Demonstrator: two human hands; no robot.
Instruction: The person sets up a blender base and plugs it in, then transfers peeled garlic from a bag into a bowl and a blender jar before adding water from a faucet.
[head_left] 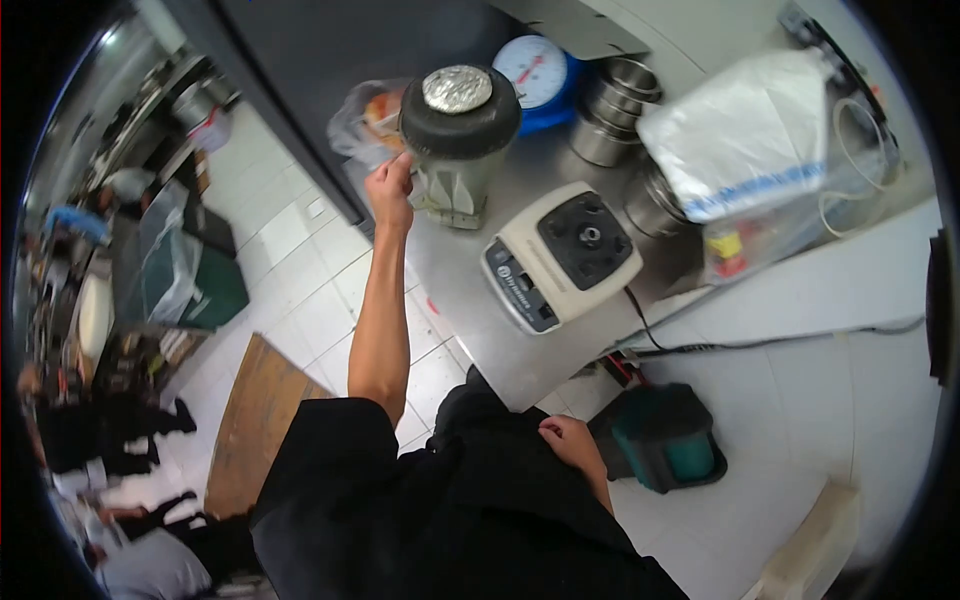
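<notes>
My left hand [389, 188] is closed round the handle of a blender jar [455, 170]. The jar has a black lid [460, 115] topped with crumpled foil [457, 89], and pale residue shows through its clear wall. It stands upright over the steel table [455, 290], close to the left edge. To its right sits the cream blender base [565, 255], its drive socket bare on top. My right hand [570, 443] hangs at my waist against the black clothing, fingers loosely bent and nothing seen in them.
Behind the jar are a blue dial scale [532, 75], stacked steel containers [612, 115] and a plastic bag [360, 125]. White plastic bags [745, 140] lie at the right. A green bin [665, 440] stands below the table; people work at far left.
</notes>
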